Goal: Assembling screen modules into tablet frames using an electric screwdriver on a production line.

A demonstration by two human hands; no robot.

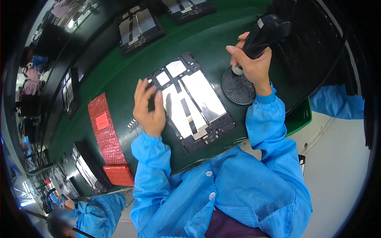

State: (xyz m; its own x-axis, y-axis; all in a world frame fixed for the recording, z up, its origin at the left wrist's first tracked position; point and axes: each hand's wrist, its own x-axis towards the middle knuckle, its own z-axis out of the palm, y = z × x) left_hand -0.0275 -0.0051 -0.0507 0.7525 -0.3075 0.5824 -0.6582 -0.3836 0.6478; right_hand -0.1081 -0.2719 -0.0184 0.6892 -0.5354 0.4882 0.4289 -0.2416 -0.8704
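In front of me lies an opened tablet-like device point(206, 95), with a black frame, silvery-white panels and a small circuit board along its near edge. My left hand point(151, 109) is at its left edge, fingers spread and holding nothing; I cannot tell whether they touch the frame. My right hand point(254, 65) grips a black electric screwdriver point(266, 33). Its pale lower end points down at a round black dish point(238, 87) full of small holes, right of the device. The screwdriver's tip is partly hidden by my fingers.
A red bubble-wrap strip point(109, 139) lies left on the green table point(99, 79), with small metal parts point(133, 124) beside it. More opened devices stand at the back point(139, 29) and left point(87, 168). A green bin point(299, 119) is at right. A co-worker's blue sleeve point(101, 214) shows lower left.
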